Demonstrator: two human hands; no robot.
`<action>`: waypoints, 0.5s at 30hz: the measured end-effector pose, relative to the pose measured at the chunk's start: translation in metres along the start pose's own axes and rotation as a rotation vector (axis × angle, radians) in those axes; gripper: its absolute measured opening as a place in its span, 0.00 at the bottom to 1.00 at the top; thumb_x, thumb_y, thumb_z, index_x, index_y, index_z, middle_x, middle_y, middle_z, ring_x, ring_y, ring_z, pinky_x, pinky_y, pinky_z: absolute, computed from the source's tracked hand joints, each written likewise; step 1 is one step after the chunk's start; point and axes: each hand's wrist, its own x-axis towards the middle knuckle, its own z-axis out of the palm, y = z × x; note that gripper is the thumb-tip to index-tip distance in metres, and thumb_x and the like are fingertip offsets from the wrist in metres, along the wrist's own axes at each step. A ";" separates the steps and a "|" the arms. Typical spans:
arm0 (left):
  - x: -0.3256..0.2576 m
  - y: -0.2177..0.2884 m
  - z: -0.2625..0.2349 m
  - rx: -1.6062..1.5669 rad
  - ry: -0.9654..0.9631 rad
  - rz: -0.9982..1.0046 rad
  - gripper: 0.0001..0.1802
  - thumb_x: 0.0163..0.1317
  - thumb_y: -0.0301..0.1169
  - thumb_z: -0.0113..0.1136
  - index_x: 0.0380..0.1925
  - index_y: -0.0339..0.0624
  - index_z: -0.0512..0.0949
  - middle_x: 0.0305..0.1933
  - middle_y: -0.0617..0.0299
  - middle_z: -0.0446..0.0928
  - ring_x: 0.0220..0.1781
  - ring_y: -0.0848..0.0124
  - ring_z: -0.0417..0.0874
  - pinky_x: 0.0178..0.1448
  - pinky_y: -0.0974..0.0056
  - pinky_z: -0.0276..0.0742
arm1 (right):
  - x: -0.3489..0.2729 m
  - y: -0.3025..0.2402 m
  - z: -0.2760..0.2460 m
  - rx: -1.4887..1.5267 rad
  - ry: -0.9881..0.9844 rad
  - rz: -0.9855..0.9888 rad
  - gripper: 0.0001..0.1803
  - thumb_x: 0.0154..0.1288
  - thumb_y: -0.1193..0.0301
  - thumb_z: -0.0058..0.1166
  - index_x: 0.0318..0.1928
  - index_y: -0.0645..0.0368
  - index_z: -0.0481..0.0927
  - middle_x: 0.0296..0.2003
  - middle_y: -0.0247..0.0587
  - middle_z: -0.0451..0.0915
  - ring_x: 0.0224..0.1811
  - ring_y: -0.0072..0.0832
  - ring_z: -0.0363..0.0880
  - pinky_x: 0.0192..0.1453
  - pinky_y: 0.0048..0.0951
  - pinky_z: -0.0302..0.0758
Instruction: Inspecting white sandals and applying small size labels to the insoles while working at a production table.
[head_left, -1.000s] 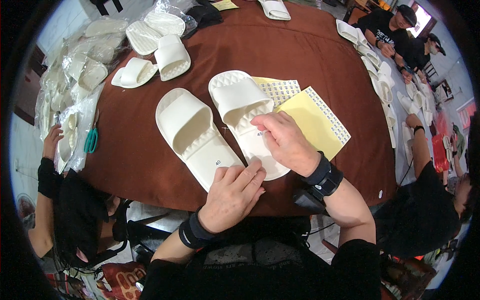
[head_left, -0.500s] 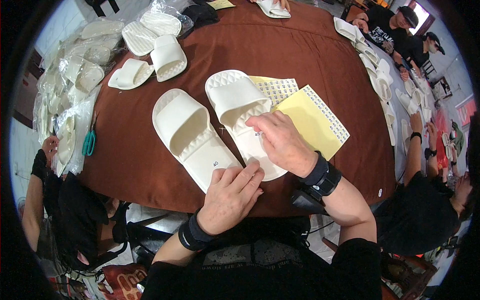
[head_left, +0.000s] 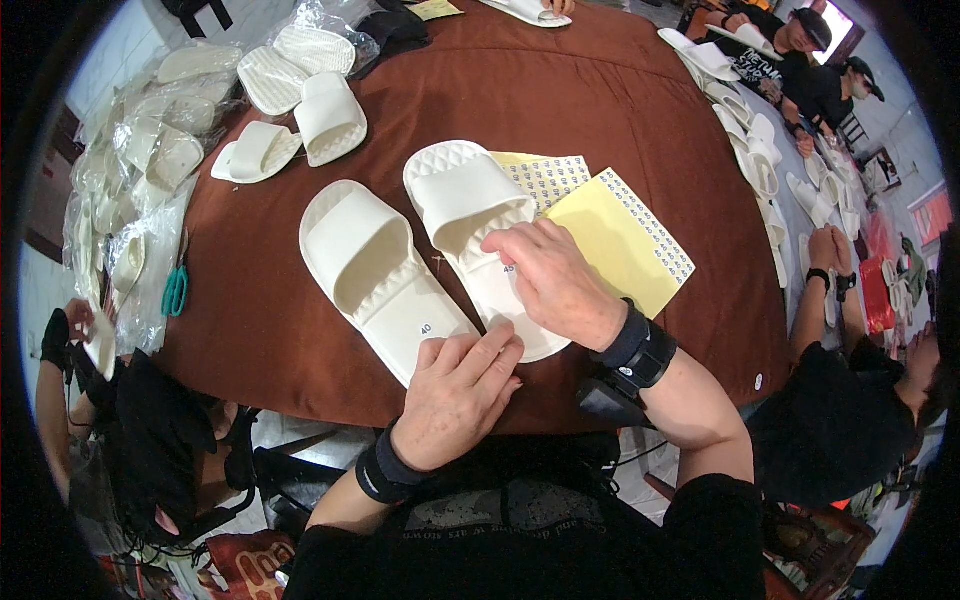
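Round table under a brown cloth (head_left: pixel 620 110), white slippers heaped at far left. Left slipper (head_left: pixel 375 275) flat near the front edge, small sticker on its heel. Left hand (head_left: pixel 455 395) flat, fingers together, touching that heel. Right slipper (head_left: pixel 480 235) just beside, right hand (head_left: pixel 555 280) pressing fingertips on its sole. Yellow sticker sheet (head_left: pixel 615 240) alongside.

A single head-worn fisheye camera is looking steeply down from close above the brown tabletop (head_left: pixel 620 110), facing forward across it. Both forearms are entering from the lower edge, and straight edges are bending toward the dark circular rim.
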 end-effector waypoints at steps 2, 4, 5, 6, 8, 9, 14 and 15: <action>0.000 0.000 0.001 -0.002 0.002 -0.005 0.25 0.47 0.29 0.69 0.49 0.43 0.77 0.57 0.63 0.74 0.46 0.65 0.74 0.51 0.60 0.66 | 0.000 0.000 0.001 0.017 -0.003 0.023 0.19 0.52 0.86 0.42 0.46 0.60 0.74 0.34 0.43 0.73 0.40 0.42 0.69 0.47 0.40 0.68; 0.000 0.000 0.001 -0.002 0.006 -0.002 0.25 0.47 0.29 0.69 0.49 0.43 0.77 0.57 0.63 0.74 0.46 0.65 0.74 0.51 0.60 0.66 | 0.001 0.000 0.001 0.024 0.004 0.027 0.19 0.53 0.86 0.42 0.45 0.61 0.74 0.33 0.43 0.73 0.40 0.42 0.69 0.47 0.40 0.68; 0.000 0.000 0.000 -0.002 0.009 0.000 0.25 0.47 0.29 0.69 0.49 0.43 0.77 0.57 0.63 0.74 0.46 0.65 0.74 0.51 0.60 0.66 | 0.001 0.000 0.001 0.032 0.010 0.030 0.18 0.53 0.86 0.42 0.45 0.61 0.74 0.33 0.43 0.73 0.39 0.42 0.69 0.47 0.40 0.68; 0.000 0.000 0.001 -0.001 0.010 -0.001 0.25 0.47 0.29 0.69 0.49 0.43 0.77 0.57 0.63 0.74 0.46 0.65 0.74 0.51 0.60 0.66 | 0.001 0.000 0.001 0.032 0.010 0.030 0.18 0.53 0.86 0.42 0.45 0.61 0.74 0.33 0.43 0.73 0.39 0.42 0.69 0.47 0.40 0.68; 0.000 -0.001 0.001 0.005 0.014 0.000 0.25 0.47 0.29 0.68 0.49 0.43 0.77 0.57 0.64 0.74 0.46 0.65 0.74 0.51 0.60 0.66 | 0.001 0.000 0.001 0.046 0.011 0.033 0.18 0.53 0.86 0.43 0.45 0.61 0.74 0.33 0.42 0.73 0.39 0.40 0.70 0.47 0.40 0.68; 0.000 0.000 0.001 0.005 0.015 0.001 0.25 0.47 0.29 0.68 0.49 0.43 0.77 0.57 0.64 0.74 0.46 0.65 0.74 0.51 0.60 0.66 | 0.001 0.001 0.002 0.045 0.012 0.033 0.18 0.53 0.86 0.43 0.45 0.61 0.74 0.33 0.42 0.73 0.39 0.40 0.70 0.47 0.40 0.68; -0.001 0.000 0.000 0.006 0.007 -0.002 0.25 0.47 0.29 0.68 0.49 0.43 0.77 0.57 0.63 0.74 0.47 0.65 0.75 0.51 0.60 0.67 | 0.000 0.002 0.003 0.053 0.037 0.033 0.17 0.54 0.86 0.44 0.45 0.61 0.74 0.32 0.43 0.73 0.39 0.40 0.71 0.47 0.39 0.69; -0.001 0.000 0.000 0.006 0.007 -0.002 0.25 0.47 0.29 0.68 0.49 0.43 0.77 0.57 0.63 0.74 0.47 0.65 0.75 0.51 0.60 0.67 | 0.000 0.002 0.003 0.054 0.037 0.032 0.17 0.54 0.86 0.44 0.45 0.61 0.74 0.32 0.43 0.73 0.39 0.40 0.71 0.47 0.39 0.69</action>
